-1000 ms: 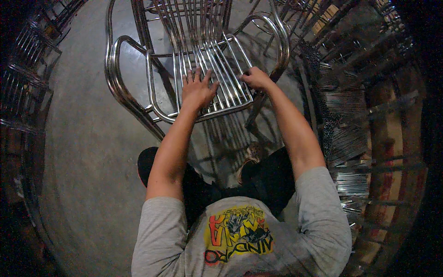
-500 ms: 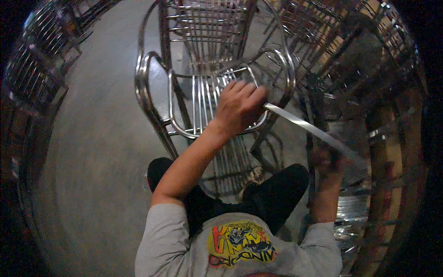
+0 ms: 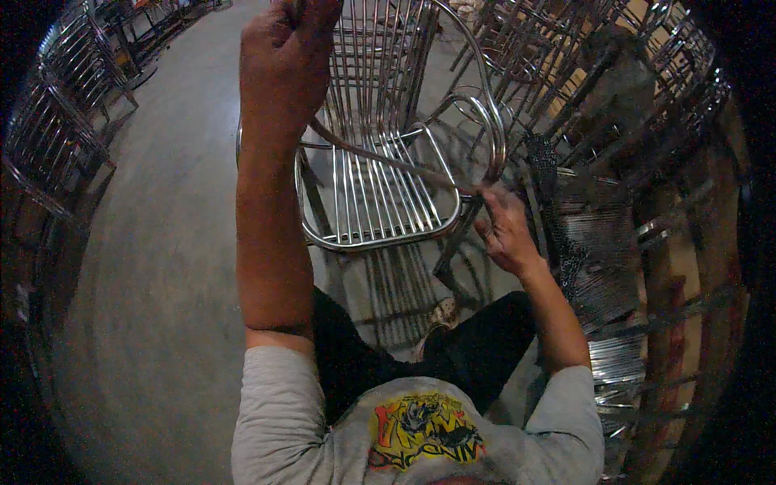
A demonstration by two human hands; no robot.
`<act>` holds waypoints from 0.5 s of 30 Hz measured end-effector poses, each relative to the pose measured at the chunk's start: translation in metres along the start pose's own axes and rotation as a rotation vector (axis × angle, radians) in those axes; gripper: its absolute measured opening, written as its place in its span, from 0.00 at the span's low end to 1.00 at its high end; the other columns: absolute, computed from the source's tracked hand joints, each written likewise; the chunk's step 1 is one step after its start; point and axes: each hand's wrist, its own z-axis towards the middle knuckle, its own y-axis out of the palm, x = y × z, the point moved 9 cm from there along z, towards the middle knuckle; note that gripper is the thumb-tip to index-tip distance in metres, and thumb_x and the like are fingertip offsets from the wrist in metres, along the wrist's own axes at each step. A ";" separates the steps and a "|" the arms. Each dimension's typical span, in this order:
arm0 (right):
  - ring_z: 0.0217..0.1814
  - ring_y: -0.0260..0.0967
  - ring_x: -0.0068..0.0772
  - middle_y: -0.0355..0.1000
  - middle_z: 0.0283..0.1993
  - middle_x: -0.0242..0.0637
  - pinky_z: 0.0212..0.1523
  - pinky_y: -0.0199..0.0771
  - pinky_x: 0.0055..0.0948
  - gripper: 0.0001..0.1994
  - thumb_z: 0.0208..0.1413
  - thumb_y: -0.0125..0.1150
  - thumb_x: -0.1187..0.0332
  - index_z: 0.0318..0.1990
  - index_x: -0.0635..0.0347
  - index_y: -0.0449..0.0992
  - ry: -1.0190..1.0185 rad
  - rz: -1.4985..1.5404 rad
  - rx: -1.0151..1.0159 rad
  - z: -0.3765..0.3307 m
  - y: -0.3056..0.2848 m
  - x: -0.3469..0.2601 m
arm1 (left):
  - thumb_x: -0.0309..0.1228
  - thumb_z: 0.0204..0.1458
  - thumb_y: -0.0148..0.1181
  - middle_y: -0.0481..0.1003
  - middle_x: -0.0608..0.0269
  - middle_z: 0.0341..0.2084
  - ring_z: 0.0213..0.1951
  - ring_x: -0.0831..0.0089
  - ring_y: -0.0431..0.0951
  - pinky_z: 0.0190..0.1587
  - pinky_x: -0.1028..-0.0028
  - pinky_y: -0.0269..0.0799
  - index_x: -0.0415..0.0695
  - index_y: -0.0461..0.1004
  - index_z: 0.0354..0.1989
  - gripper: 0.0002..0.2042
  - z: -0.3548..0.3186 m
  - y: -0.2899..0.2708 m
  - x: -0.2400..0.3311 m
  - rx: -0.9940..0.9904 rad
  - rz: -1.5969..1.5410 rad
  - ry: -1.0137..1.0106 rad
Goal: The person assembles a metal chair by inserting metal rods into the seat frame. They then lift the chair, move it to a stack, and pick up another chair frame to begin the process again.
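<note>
I have the left hand (image 3: 287, 77) clenched on a strip (image 3: 388, 160) over the chair (image 3: 380, 242); the right hand's (image 3: 509, 233) grip I can't tell.

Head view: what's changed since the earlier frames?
The left hand has lifted off the chair toward the upper left, closed, apparently gripping a strip. The right hand swung out right, then came back near the chair's right side, by the strip; its grip is unclear. The chair still stands ahead.

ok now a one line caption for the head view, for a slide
Left hand raised, right hand lower, a thin strip slanting between them in front of a tubular metal chair.
</note>
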 end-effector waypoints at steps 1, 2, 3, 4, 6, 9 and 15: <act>0.52 0.68 0.48 0.71 0.51 0.49 0.55 0.64 0.41 0.20 0.62 0.49 0.57 0.57 0.58 0.68 0.085 0.229 -0.120 -0.005 0.018 0.009 | 0.50 0.58 0.54 0.64 0.75 0.15 0.20 0.84 0.63 0.22 0.78 0.54 0.45 0.75 0.29 0.20 0.004 0.006 -0.008 -0.031 0.021 0.067; 0.50 0.69 0.50 0.72 0.48 0.50 0.52 0.66 0.40 0.20 0.62 0.50 0.57 0.54 0.61 0.70 0.131 0.324 -0.232 -0.009 0.036 0.013 | 0.51 0.58 0.54 0.64 0.75 0.15 0.20 0.84 0.63 0.22 0.78 0.55 0.45 0.75 0.29 0.20 0.007 0.011 -0.013 -0.049 0.032 0.200; 0.48 0.71 0.52 0.74 0.45 0.51 0.50 0.69 0.40 0.20 0.62 0.50 0.56 0.52 0.64 0.71 0.176 0.434 -0.310 -0.018 0.051 0.015 | 0.51 0.56 0.56 0.68 0.65 0.17 0.22 0.73 0.65 0.30 0.70 0.65 0.37 0.71 0.30 0.24 0.012 0.018 -0.040 -0.085 0.074 0.111; 0.46 0.73 0.54 0.76 0.42 0.52 0.48 0.71 0.39 0.20 0.62 0.51 0.56 0.49 0.66 0.73 0.211 0.541 -0.407 -0.028 0.068 0.016 | 0.53 0.56 0.56 0.71 0.61 0.20 0.25 0.69 0.69 0.33 0.68 0.67 0.36 0.70 0.34 0.25 0.013 0.031 -0.071 -0.080 0.079 0.040; 0.45 0.74 0.53 0.76 0.41 0.52 0.47 0.71 0.39 0.20 0.62 0.51 0.56 0.47 0.67 0.74 0.376 0.593 -0.247 -0.035 0.081 0.040 | 0.57 0.53 0.56 0.75 0.44 0.39 0.42 0.52 0.76 0.46 0.60 0.70 0.35 0.65 0.48 0.32 -0.012 0.059 -0.129 -0.122 0.368 -0.018; 0.43 0.75 0.49 0.76 0.39 0.51 0.46 0.71 0.39 0.20 0.61 0.52 0.57 0.45 0.68 0.74 0.533 0.523 -0.256 -0.043 0.111 0.075 | 0.64 0.51 0.49 0.53 0.36 0.64 0.65 0.41 0.55 0.64 0.51 0.54 0.43 0.51 0.68 0.44 -0.119 0.117 -0.238 -0.723 0.809 -0.226; 0.21 0.61 0.27 0.66 0.22 0.31 0.21 0.61 0.30 0.17 0.63 0.49 0.58 0.44 0.66 0.73 0.718 0.552 -0.320 -0.019 0.151 0.133 | 0.66 0.55 0.33 0.44 0.53 0.70 0.71 0.48 0.42 0.69 0.50 0.30 0.62 0.49 0.70 0.37 -0.226 0.115 -0.313 -0.964 1.030 -0.266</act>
